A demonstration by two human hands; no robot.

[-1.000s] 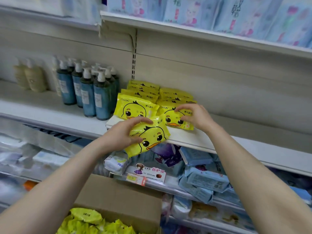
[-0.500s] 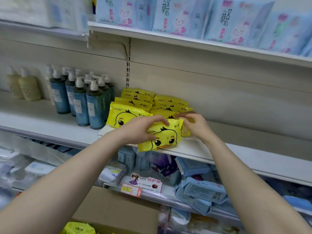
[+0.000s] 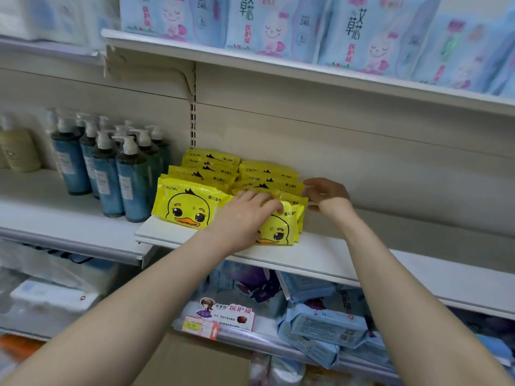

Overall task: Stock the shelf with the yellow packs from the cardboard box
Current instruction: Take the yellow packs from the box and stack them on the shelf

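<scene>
— Where's the yellow pack [image 3: 281, 227]?
— On the shelf [image 3: 320, 254], second row right of the blue bottles [image 3: 131, 185]. The left hand [image 3: 242, 215] presses it with flat fingers. The right hand [image 3: 328, 193] is loose and empty, further right.
— Risk?
— Let go leaning, it could tip forward off the edge.

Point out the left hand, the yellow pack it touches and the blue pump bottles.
left hand [image 3: 243, 211]: head view, knuckles
yellow pack [image 3: 276, 232]: head view, duck face
blue pump bottles [image 3: 136, 196]: head view, front bottle's body
</scene>
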